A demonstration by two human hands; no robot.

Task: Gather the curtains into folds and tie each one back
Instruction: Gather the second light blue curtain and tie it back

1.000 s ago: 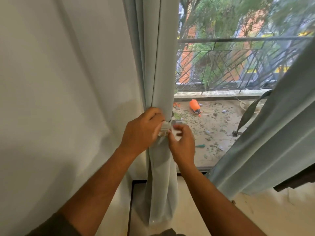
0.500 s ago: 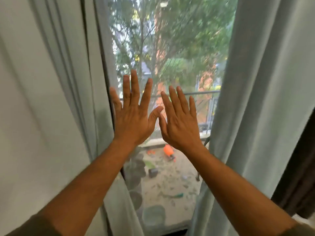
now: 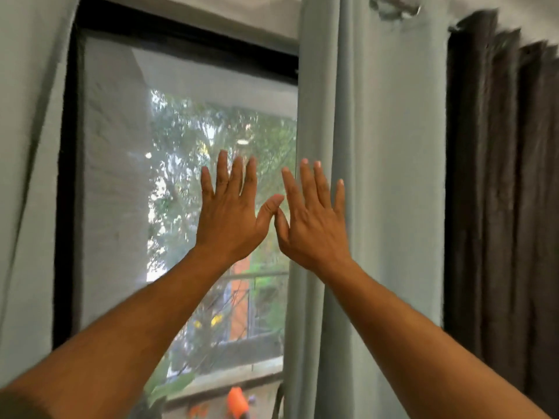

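**Both hands up and empty, curtains not held**

Left hand (image 3: 228, 217) and right hand (image 3: 313, 223) are raised in front of the window (image 3: 187, 189), fingers spread flat, gripping nothing; thumbs nearly touch. Right curtain (image 3: 387, 176) hangs just behind the right hand, loose at this height. Left curtain (image 3: 27, 146) sits at the far left edge. No tie-back is in view, probably below frame, so progress can't be confirmed. A dark curtain (image 3: 502, 176) hangs far right.

Both raised hands, left hand (image 3: 228, 219) beside right hand (image 3: 314, 225) (thumbs touching), stand before the window (image 3: 181, 176); one curtain (image 3: 378, 207) hangs right, another curtain (image 3: 27, 146) left.
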